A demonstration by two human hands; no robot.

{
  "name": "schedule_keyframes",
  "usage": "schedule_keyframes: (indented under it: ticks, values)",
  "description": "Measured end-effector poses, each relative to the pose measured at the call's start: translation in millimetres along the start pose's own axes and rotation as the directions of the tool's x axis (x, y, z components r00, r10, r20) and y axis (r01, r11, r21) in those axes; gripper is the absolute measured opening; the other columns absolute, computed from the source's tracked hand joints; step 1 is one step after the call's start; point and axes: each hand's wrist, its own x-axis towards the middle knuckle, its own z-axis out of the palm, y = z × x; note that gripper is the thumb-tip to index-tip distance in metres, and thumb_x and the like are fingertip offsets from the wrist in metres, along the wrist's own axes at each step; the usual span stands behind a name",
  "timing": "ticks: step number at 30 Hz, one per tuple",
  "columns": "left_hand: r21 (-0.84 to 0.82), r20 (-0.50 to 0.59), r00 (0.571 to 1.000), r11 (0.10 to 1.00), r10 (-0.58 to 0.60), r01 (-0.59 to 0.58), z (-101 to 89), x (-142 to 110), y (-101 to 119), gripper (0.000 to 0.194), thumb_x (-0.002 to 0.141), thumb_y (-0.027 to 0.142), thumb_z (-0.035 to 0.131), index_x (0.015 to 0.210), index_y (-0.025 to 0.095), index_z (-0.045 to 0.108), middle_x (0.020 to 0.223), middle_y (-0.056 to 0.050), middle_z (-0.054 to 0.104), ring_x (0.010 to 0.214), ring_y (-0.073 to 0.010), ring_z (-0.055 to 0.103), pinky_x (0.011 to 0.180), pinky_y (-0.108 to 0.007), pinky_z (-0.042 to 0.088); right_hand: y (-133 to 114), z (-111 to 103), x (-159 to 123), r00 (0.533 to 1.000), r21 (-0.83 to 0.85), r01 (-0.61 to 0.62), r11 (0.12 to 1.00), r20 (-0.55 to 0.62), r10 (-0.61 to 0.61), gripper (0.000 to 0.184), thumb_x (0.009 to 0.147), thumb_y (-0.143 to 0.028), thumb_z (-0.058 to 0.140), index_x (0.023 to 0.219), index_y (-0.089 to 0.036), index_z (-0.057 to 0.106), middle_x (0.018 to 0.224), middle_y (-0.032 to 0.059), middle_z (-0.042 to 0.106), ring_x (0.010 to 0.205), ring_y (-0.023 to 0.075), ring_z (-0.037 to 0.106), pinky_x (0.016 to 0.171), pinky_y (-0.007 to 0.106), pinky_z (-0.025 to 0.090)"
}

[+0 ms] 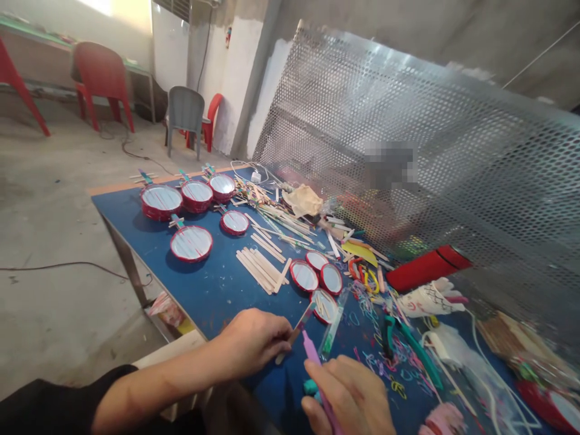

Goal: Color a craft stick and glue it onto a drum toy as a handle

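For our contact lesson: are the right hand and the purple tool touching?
Touching: the head view shows the right hand gripping the purple tool, its tip sticking out.

Seen from the wearer's head, looking forward and down over a table (222, 296). Left hand (258, 339) and right hand (348, 393) close; chairs (102, 69) far.

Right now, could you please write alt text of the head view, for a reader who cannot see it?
A person's left grip holds a flat stick over a blue table, and the right grip holds a pen-like purple tool, its tip near the stick. Beyond lie red-rimmed discs and loose sticks, with a mesh panel behind.
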Motion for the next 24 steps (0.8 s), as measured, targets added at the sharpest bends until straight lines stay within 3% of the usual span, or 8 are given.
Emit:
schedule_keyframes:
  ticks: [5, 11, 17, 24]
  values:
    - [0.01, 0.038, 0.999, 1.0, -0.014, 0.014, -1.8, -1, 3, 0.014, 0.09, 0.019, 0.056, 0.084, 0.019, 0.068, 0.073, -0.001, 0.073, 0.067, -0.0166, 0.067, 0.061, -0.02, 0.043, -1, 7, -3, 0.998, 0.021, -0.006, 1.0, -0.055, 0.007, 0.028, 0.095, -0.035, 0.047, 0.093, -0.015, 0.067, 0.073, 0.0054, 0.065, 0.074, 0.0177, 0.06, 0.076, 0.035, 0.047]
    - [0.033, 0.034, 0.999, 0.999, -0.009, 0.008, -0.7, 0, 3, 0.012, 0.09, 0.018, 0.057, 0.085, 0.018, 0.068, 0.076, -0.002, 0.073, 0.07, -0.017, 0.067, 0.062, -0.019, 0.043, -1, 7, 9, 0.996, 0.06, 0.011, 0.998, -0.091, -0.006, 0.026, 0.095, -0.032, 0.048, 0.09, -0.015, 0.066, 0.068, 0.0042, 0.064, 0.068, 0.016, 0.059, 0.068, 0.031, 0.045]
    - [0.02, 0.03, 0.999, 1.0, 0.015, -0.016, 0.4, -1, 1, 0.013, 0.091, 0.021, 0.055, 0.083, 0.019, 0.066, 0.075, -0.001, 0.073, 0.068, -0.0163, 0.067, 0.061, -0.019, 0.042, -2, 1, 19, 0.999, 0.042, 0.04, 0.998, -0.021, -0.039, 0.027, 0.097, -0.033, 0.046, 0.091, -0.015, 0.065, 0.068, 0.0022, 0.066, 0.064, 0.0135, 0.06, 0.068, 0.029, 0.047]
    - [0.017, 0.062, 0.998, 1.0, 0.008, -0.009, -0.6, 0, 1, 0.013, 0.092, 0.022, 0.055, 0.086, 0.018, 0.067, 0.075, -0.002, 0.073, 0.07, -0.018, 0.068, 0.062, -0.02, 0.044, -5, 7, 9, 0.994, 0.034, -0.042, 0.999, -0.102, 0.045, 0.03, 0.097, -0.038, 0.046, 0.089, -0.018, 0.067, 0.067, 0.0012, 0.065, 0.068, 0.0133, 0.06, 0.073, 0.028, 0.048]
